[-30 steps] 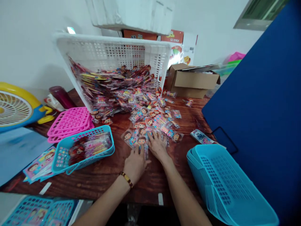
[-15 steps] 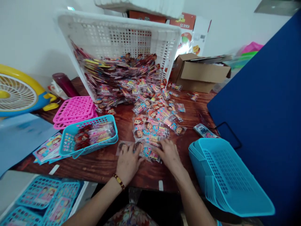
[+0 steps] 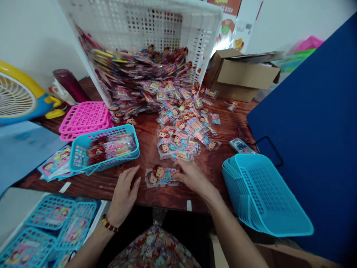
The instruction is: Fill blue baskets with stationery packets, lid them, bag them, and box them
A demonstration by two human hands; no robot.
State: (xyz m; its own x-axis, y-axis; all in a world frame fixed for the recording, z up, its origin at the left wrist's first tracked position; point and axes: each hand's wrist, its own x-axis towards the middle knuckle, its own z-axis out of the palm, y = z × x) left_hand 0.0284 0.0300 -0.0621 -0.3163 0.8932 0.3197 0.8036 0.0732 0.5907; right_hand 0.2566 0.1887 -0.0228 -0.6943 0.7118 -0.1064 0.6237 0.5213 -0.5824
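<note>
A short stack of clear packets [image 3: 161,175] with cartoon figures printed in pink and blue lies flat near the table's front edge. My right hand [image 3: 195,178] has its fingers and thumb closed around the right end of these packets. To their left, my left hand [image 3: 124,191] hovers apart with fingers spread and nothing in it. Beyond them, more cartoon packets [image 3: 178,143] lie in overlapping rows. A blue basket [image 3: 104,165] on the left holds a row of the same packets.
A white crate [image 3: 111,22] lies tipped at the back, spilling packets. Stacked blue baskets [image 3: 279,223] stand right, beside a blue panel [image 3: 315,123]. Pink lattice pieces [image 3: 86,117], printed cards [image 3: 54,163] and a fan [image 3: 22,93] are left. A cardboard box [image 3: 242,76] stands behind.
My left hand has moved left, off the packets. My right hand stays at their right end, and the packets there now lie more closely stacked. The view has tilted down.
</note>
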